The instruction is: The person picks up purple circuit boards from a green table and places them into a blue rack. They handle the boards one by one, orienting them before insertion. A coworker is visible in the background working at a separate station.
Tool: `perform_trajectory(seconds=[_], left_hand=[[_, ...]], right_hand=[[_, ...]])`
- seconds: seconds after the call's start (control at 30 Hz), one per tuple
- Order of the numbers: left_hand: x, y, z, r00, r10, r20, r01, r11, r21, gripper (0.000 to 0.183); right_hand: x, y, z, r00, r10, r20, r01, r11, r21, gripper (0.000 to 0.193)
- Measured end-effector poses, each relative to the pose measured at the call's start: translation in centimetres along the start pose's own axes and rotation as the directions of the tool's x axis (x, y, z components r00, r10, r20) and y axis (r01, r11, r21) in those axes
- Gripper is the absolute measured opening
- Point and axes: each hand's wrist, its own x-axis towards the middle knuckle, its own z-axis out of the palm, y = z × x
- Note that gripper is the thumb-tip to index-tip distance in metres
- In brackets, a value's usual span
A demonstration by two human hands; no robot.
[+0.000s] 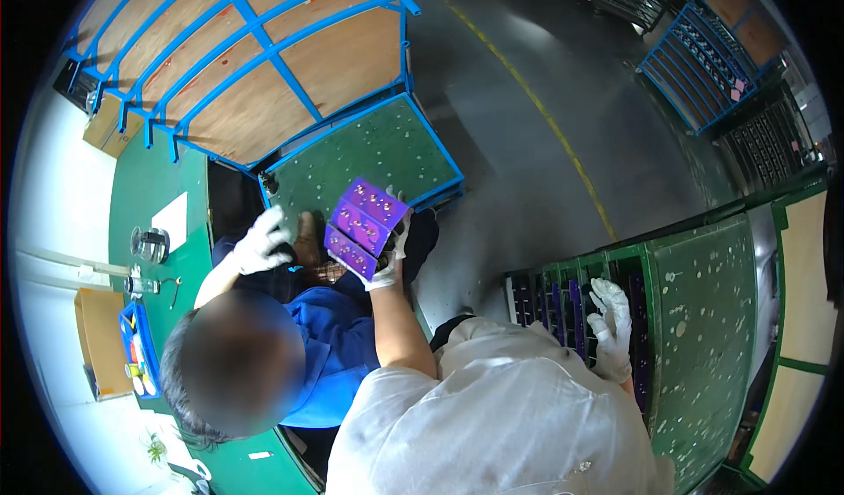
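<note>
My left hand [387, 271], in a white glove, is closed on the lower right edge of a purple panelled part [360, 225]. Three faces of the part show, each with a row of shiny round studs; what kind of part it is, I cannot tell. At my right, my other gloved hand, the right hand [614, 330], has its fingers stretched out and nothing visible in it. It is over a green rack [646, 262] holding upright purple parts [576, 315]. Beside the part in my left hand, a co-worker's gloved hand [262, 242] is raised, fingers apart.
A co-worker in a blue top [330, 354] sits close on my left. Ahead stands a green-topped cart [369, 156] with blue-framed wooden panels [338, 73]. The green workbench [132, 174] holds a blue tray [139, 350] and glass jars [151, 244]. More racks [703, 64] stand far right.
</note>
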Motion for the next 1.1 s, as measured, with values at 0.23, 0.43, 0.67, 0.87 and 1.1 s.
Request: perform_trajectory(seconds=[0.23,0.43,0.67,0.87,1.1], left_hand=[[1.4,3.8,-9.3,0.909,0.043,0.414,-0.147,0.963,0.224,0.070],[3.3,3.7,-5.9,0.956,0.218,0.194,-0.289,0.801,0.524,0.064],[8.4,4.7,-5.6,0.979,0.202,-0.020,-0.196,0.968,0.159,0.046],[1.0,-13.8,2.6,0.965,0.256,0.055,-0.060,0.012,0.998,0.062],[-5.1,-28.3,3.6,0.630,-0.717,0.298,-0.148,0.265,0.953,0.045]], right_hand=[[-0.4,-0.5,-0.4,0.995,0.002,0.099,-0.001,1.000,-0.011,0.050],[-2.0,-0.2,-1.4,0.998,0.050,0.044,-0.045,0.993,-0.112,0.040],[-4.5,-1.5,-2.2,0.964,0.235,-0.128,-0.248,0.964,-0.100,0.032],[-10.9,0.2,-2.3,0.778,0.406,-0.479,-0.332,0.914,0.233,0.028],[-21.2,-0.1,-2.7,0.501,0.428,-0.752,-0.254,0.904,0.345,0.013]])
